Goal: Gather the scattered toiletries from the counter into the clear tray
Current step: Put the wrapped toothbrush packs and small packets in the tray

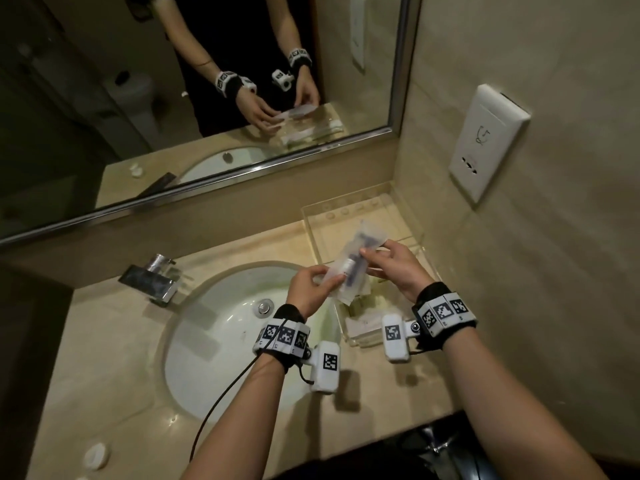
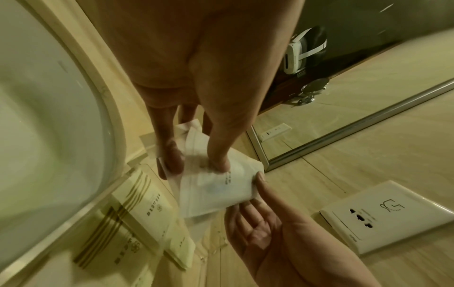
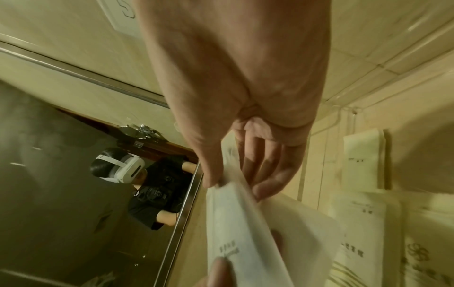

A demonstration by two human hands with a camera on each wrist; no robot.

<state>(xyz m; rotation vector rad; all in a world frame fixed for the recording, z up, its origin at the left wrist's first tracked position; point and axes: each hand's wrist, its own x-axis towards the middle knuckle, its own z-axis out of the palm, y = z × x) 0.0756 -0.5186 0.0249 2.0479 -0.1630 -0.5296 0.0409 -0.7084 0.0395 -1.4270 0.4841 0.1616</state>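
Head view showed us holding a translucent sachet point(image 1: 349, 268) above the clear tray point(image 1: 412, 216), our left hand point(image 1: 308, 289) pinching its near end, our right hand point(image 1: 394, 265) pinching its far end. Several cream packets point(image 1: 367, 313) already lay inside the tray. Two small white caps point(image 1: 97, 455) sat on the desk point(image 1: 104, 375), possibly left to gather.

You see a beige marble counter point(image 1: 114, 393), a white sink point(image 1: 214, 341), a chrome tap point(image 1: 152, 277), a translucent white packet point(image 1: 349, 265), cream sachets with gold stripes point(image 2: 127, 217) and black-and-white checkered wristbands point(image 1: 443, 311).
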